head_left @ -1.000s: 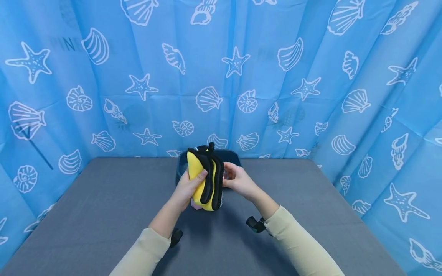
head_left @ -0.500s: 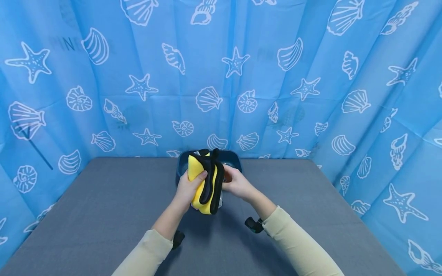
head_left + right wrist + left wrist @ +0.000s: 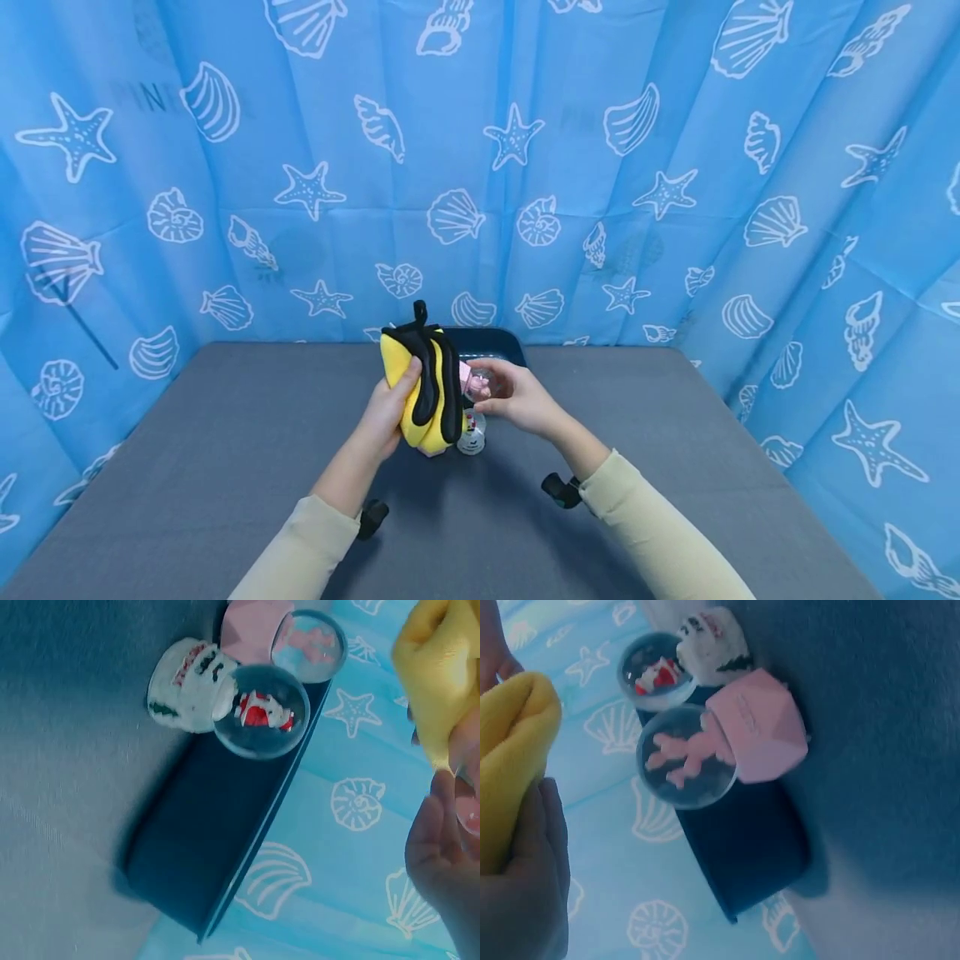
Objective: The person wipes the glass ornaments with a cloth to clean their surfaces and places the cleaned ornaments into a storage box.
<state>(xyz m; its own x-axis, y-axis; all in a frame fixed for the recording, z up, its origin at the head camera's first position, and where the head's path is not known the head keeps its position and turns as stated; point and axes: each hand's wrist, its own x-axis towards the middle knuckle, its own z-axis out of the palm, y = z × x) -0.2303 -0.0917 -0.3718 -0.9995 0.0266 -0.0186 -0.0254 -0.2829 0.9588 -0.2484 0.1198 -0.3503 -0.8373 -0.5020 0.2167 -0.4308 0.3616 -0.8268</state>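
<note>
My left hand [image 3: 386, 417] grips a folded yellow towel [image 3: 420, 392] with black edging, its thumb lying over the front. In my right hand [image 3: 521, 396] is a snow globe [image 3: 477, 385] with a pink figure inside, pinched between thumb and fingers, its pink base toward the towel. The towel partly hides that base. Below them on the table stand two more snow globes. One has a faceted pink base [image 3: 759, 726] and a pink figure; the other, with a white base [image 3: 186, 684], holds a red-and-white figure.
A dark blue bin [image 3: 199, 832] stands on the grey table [image 3: 262, 442] behind the globes, partly hidden by the hands and towel in the head view. A blue shell-patterned curtain [image 3: 480, 200] hangs behind and at both sides.
The towel has moved left and slightly up with my left hand. The held globe, largely covered before, now shows its pink figure, and the white-based globe below has come into view.
</note>
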